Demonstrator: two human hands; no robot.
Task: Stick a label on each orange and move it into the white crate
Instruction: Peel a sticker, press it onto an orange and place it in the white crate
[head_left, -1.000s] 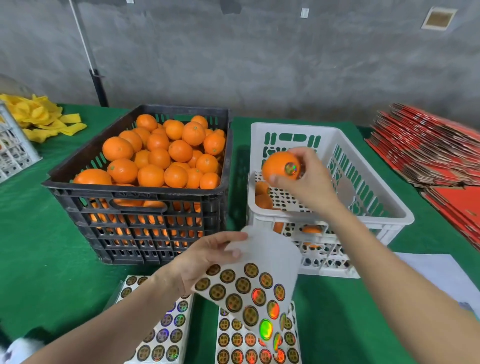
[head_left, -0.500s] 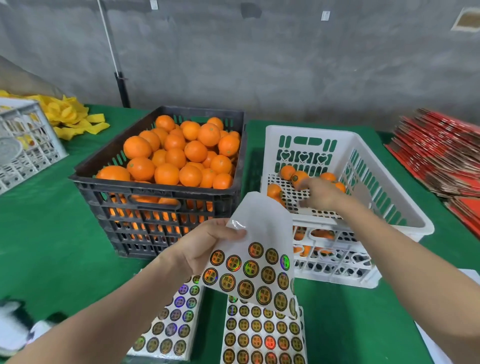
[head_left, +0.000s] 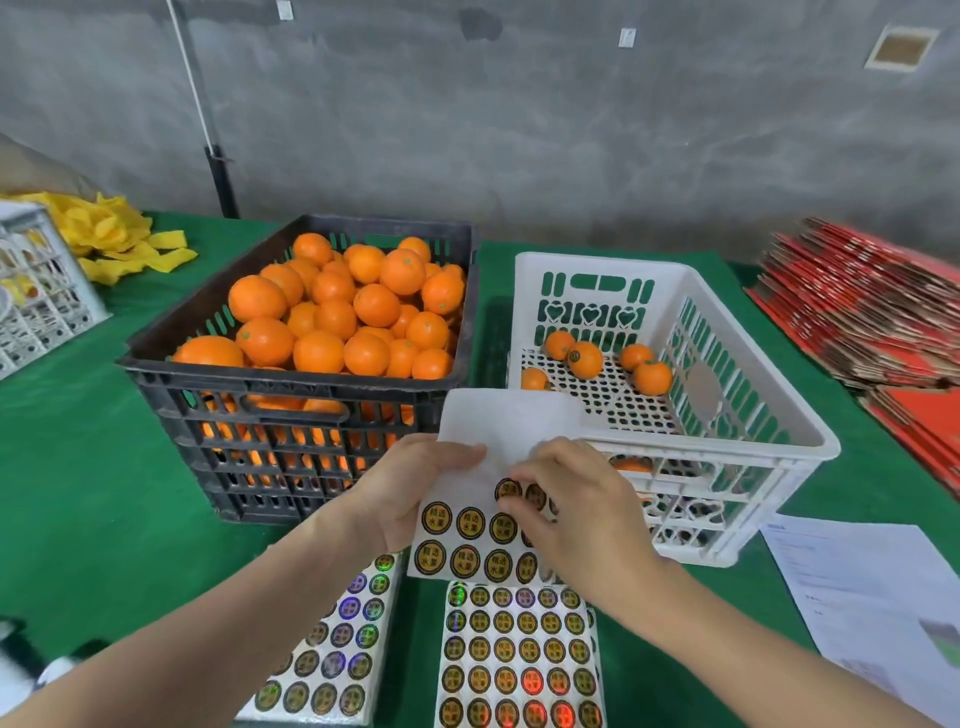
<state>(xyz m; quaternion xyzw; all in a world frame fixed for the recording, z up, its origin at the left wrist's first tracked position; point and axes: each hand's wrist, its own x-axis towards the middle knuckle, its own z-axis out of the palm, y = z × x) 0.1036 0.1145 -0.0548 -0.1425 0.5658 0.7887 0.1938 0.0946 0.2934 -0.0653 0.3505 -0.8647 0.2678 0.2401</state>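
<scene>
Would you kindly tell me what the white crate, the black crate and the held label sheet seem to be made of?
The white crate looks like moulded plastic, smooth and faintly shiny, given its perforated floor and heart cut-outs. The black crate seems plastic too, duller and scuffed. The label sheet is probably coated paper, as it curls; its labels look glossy, perhaps foil.
</scene>
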